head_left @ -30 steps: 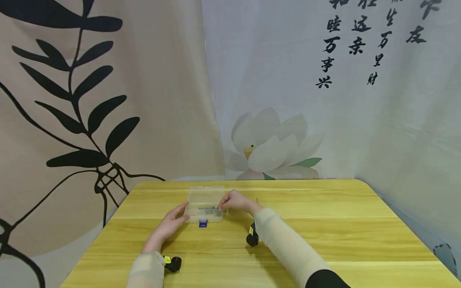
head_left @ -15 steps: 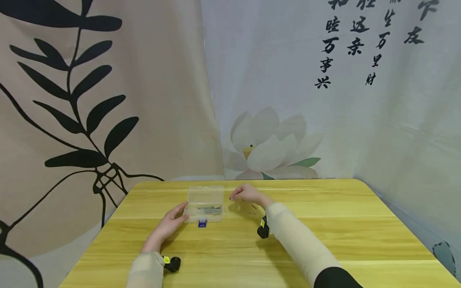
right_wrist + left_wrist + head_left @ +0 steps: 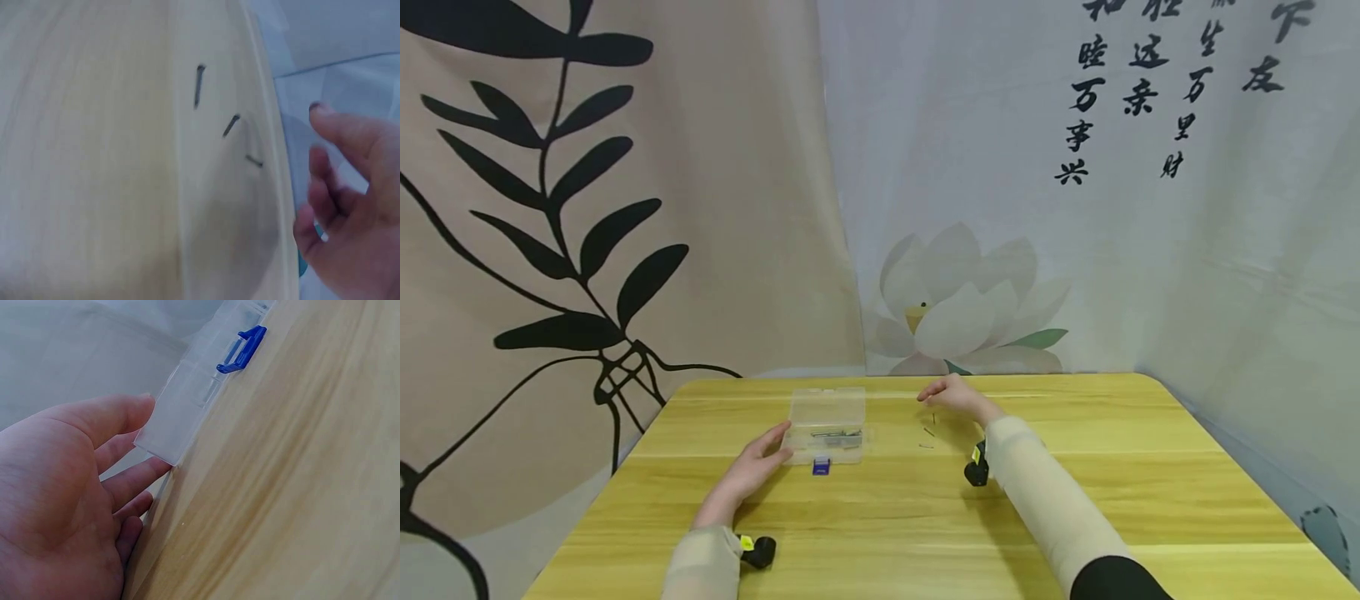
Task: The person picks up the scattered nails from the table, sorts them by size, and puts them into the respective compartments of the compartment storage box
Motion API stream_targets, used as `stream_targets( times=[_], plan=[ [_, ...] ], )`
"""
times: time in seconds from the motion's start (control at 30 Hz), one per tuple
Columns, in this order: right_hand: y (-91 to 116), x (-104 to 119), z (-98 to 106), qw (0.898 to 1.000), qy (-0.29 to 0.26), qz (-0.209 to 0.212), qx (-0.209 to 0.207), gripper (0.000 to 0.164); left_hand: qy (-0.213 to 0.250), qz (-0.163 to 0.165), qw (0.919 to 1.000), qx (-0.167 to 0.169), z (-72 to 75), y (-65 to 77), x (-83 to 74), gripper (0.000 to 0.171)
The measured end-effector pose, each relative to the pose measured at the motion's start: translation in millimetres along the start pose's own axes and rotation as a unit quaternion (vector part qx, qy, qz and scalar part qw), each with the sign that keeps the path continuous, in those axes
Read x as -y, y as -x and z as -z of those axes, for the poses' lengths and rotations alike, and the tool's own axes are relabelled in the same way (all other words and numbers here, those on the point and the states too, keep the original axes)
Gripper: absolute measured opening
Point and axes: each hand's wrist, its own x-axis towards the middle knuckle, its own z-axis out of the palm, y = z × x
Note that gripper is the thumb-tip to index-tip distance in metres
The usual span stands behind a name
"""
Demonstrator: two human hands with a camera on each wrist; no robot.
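A clear plastic box point(image 3: 796, 455) with its lid point(image 3: 827, 407) raised stands on the table; slim metal nails point(image 3: 842, 434) lie inside. My left hand point(image 3: 758, 468) rests against the box's left end, fingers fairly straight, thumb at the near corner in the left wrist view. Right of the box, my right hand point(image 3: 958, 395) is above the table near its far edge. Its thumb and index finger seem to pinch a small nail, of which only a dark tip point(image 3: 315, 107) shows. Three dark nails point(image 3: 231, 125) lie apart in a row close to this hand.
The box's blue latch point(image 3: 822, 467) hangs open at the front. The wooden table point(image 3: 880, 533) ends at a far edge just beyond the box and right hand. Behind it hangs a printed curtain point(image 3: 760, 208). A small black camera point(image 3: 977, 467) is on the right wrist.
My right hand has left the box and moved right, beyond the row of nails, so all three now show. My left hand stays at the box.
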Motion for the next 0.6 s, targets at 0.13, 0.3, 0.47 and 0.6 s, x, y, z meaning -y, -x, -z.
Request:
stream_targets(
  times=[0.13,0.3,0.47,0.6],
  plan=[
    [2,-10,1,0.998,-0.004,-0.05,-0.025,0.019,0.003,-0.002,1.0,0.001,-1.1,-0.5,0.5,0.058],
    [3,-19,0,0.997,0.0,-0.059,-0.04,0.018,0.007,-0.003,1.0,0.004,-2.6,-0.4,0.6,0.058],
    [3,-26,0,0.998,0.001,-0.053,-0.042,0.017,0.007,-0.001,1.0,0.002,-2.9,-0.5,0.0,0.058],
    [2,-30,0,0.999,-0.009,-0.043,-0.031,0.019,0.004,0.002,1.0,0.0,-1.9,-0.1,-0.3,0.059]
  ],
)
